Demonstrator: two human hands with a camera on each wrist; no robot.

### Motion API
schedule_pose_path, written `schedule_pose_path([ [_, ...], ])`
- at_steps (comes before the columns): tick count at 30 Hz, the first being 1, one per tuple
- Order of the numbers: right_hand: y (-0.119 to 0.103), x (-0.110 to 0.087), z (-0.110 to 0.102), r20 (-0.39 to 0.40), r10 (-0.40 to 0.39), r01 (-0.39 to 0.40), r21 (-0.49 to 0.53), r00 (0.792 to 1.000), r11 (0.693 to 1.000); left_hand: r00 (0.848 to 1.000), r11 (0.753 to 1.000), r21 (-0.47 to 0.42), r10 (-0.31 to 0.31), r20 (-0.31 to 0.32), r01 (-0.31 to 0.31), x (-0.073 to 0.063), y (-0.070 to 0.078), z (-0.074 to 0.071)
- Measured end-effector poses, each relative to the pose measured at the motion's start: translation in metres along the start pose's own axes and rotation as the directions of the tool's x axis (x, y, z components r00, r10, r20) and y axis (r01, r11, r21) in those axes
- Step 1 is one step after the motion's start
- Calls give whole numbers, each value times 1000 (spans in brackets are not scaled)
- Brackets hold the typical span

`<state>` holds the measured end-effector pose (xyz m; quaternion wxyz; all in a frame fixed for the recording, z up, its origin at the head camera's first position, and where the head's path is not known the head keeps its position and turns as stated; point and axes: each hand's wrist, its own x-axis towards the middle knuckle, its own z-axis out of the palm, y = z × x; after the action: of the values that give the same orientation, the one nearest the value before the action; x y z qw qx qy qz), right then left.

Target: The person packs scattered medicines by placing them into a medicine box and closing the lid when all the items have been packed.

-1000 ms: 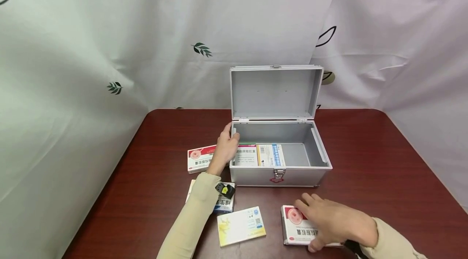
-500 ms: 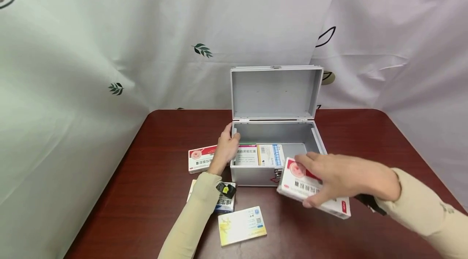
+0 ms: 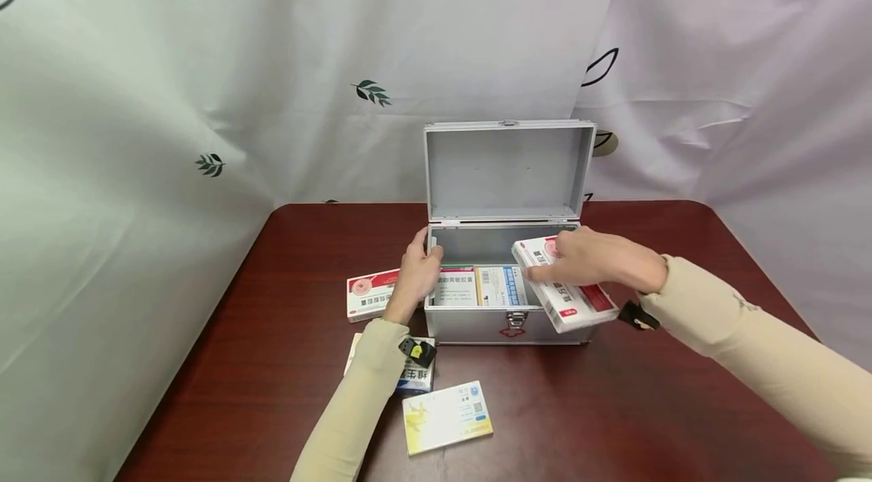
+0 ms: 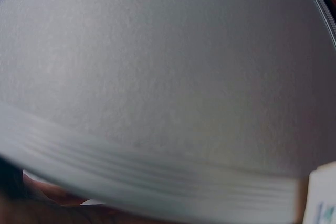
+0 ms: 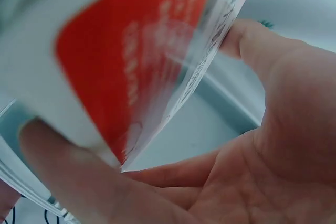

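I see right hand (image 3: 599, 259) grasping red-white box (image 3: 568, 291), tilted over case (image 3: 477, 324) right half. Left hand (image 3: 418, 274) seemingly curled on case's left rim. Placing step; next, I'd lower box beside packs (image 3: 480, 285).

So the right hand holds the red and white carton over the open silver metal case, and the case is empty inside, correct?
Not empty. In the head view the right hand holds the red and white carton over the open silver metal case, which already contains boxes.
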<state>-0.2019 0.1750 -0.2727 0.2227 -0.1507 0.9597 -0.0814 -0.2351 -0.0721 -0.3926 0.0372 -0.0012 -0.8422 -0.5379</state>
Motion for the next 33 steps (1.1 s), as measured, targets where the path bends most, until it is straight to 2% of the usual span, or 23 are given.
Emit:
schedule_pose_path([
  [7, 5, 37, -8, 162, 79, -78, -11, 984, 997, 1000, 1000, -4, -2, -12, 2, 0, -3, -1],
  [11, 8, 52, -7, 191, 134, -136, -2, 972, 991, 1000, 1000, -2, -1, -11, 1, -1, -4, 0],
  [14, 8, 62, -5, 192, 156, -156, -16, 969, 988, 1000, 1000, -9, 4, -10, -4, -1, -3, 0],
  [21, -1, 76, 12, 121, 186, -160, -199, 975, 967, 1000, 1000, -19, 6, -1, -6, -1, -1, 1],
  [28, -5, 81, 28, 62, 204, -185, -229, 977, 956, 1000, 1000, -15, 0, -5, 0, -1, -1, 1],
  [33, -5, 85, 33, 93, 202, -173, -258, 975, 951, 1000, 1000, 1, 11, -8, -11, -1, 0, -1],
])
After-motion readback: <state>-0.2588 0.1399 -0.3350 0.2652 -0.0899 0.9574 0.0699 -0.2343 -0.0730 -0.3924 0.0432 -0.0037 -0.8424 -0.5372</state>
